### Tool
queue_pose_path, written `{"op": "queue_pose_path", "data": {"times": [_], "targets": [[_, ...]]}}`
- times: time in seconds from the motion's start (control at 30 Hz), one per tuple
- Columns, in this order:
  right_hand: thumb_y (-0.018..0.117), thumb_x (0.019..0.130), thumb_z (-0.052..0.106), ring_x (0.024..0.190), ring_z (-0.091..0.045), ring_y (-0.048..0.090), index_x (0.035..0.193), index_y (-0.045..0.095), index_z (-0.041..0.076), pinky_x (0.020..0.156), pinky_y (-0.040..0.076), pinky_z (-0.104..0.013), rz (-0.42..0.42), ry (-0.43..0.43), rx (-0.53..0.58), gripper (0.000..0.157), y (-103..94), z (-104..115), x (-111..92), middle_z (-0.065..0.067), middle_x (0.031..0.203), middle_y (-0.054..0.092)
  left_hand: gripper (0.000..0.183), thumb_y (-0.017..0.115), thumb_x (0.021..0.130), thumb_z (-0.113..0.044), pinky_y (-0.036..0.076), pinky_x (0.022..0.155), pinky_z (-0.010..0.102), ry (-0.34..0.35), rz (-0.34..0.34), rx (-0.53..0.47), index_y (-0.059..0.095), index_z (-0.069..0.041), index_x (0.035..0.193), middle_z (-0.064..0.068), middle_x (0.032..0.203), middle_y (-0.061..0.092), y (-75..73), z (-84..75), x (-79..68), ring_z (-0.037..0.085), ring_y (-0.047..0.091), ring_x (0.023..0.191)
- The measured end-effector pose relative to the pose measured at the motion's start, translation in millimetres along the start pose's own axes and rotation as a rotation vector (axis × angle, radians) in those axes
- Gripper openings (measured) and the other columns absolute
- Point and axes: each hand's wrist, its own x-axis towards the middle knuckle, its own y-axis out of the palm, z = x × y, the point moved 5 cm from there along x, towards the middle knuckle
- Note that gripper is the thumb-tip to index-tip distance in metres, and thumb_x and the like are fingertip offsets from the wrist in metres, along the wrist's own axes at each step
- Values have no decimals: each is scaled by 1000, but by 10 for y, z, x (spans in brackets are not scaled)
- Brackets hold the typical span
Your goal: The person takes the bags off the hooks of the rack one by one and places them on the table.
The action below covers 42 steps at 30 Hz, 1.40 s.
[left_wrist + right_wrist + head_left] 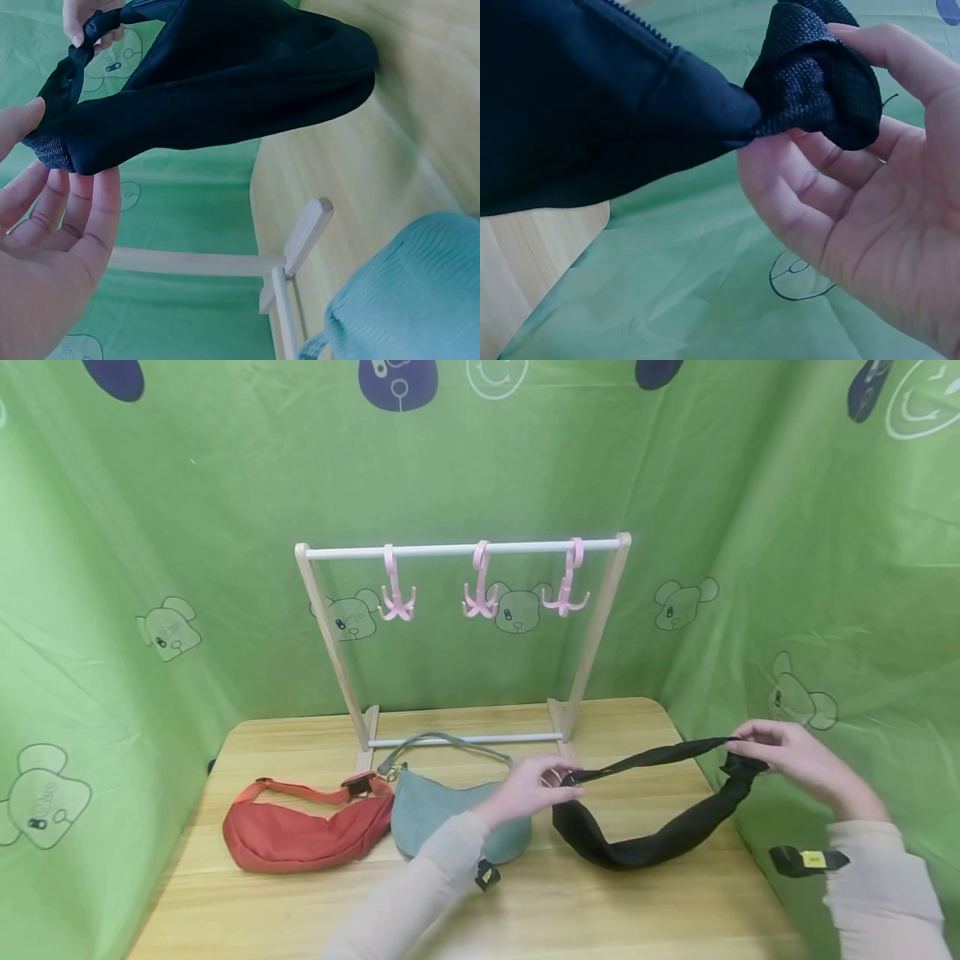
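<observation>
A black shoulder bag [637, 852] is stretched between both hands above the right part of the table, its strap on top and its body sagging below. My left hand [528, 789] pinches the bag's left end, where strap and body meet; the left wrist view shows the thumb on one side and fingers on the other. At the opposite end, my right hand [791, 760] grips the strap's folded webbing [810, 82] between thumb and fingers. Beneath my left hand and forearm lies a teal corduroy bag [442, 810], partly covered. A red bag [307, 835] with a buckled strap lies left of it.
A wooden rack [592, 643] with a white top bar [435, 551] stands at the table's back. Three pink multi-prong hooks [480, 597] hang from that bar. Green printed cloth [225, 485] encloses the wooden table [600, 918] at the back and sides.
</observation>
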Motion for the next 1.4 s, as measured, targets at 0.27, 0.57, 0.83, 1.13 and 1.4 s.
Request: {"op": "queue_pose_path", "data": {"times": [0.27, 0.57, 0.83, 1.13, 1.4], "targets": [[53, 100, 30, 87, 5, 57, 120, 57, -1, 72, 54, -29, 53, 16, 13, 37, 25, -40, 33, 11, 99, 65, 39, 72, 88, -29, 51, 73, 13, -23, 16, -4, 66, -12, 123, 2, 99, 67, 75, 58, -6, -2, 58, 77], [55, 99, 34, 85, 5, 57, 124, 56, -3, 72, 55, -27, 20, 18, 0, 45, 39, 7, 162, 11, 97, 65, 37, 72, 88, -23, 49, 74, 13, -53, -42, -12, 67, -10, 122, 3, 97, 67, 6, 91, 49, -1, 56, 80], [59, 97, 32, 81, 2, 57, 123, 58, -3, 71, 54, -25, -7, 0, -5, 44, 90, 26, 271, 16, 94, 63, 38, 74, 86, -17, 50, 75, 13, -52, -121, 0, 66, -9, 122, 8, 100, 67, -76, 209, 83, 4, 59, 82], [60, 97, 29, 83, 0, 60, 124, 56, -3, 73, 56, -28, 22, -25, 9, 42, 187, 63, 387, 0, 103, 64, 38, 72, 87, -15, 50, 75, 14, -51, -156, 9, 65, -6, 123, 11, 105, 68, -136, 380, 120, 10, 61, 85], [63, 95, 25, 83, 5, 58, 123, 58, -3, 71, 55, -27, -10, -53, -20, 40, 242, 53, 501, -8, 109, 66, 35, 70, 89, -16, 52, 73, 17, -101, -183, -8, 66, -10, 123, 9, 113, 70, -174, 489, 136, 15, 65, 90]]}}
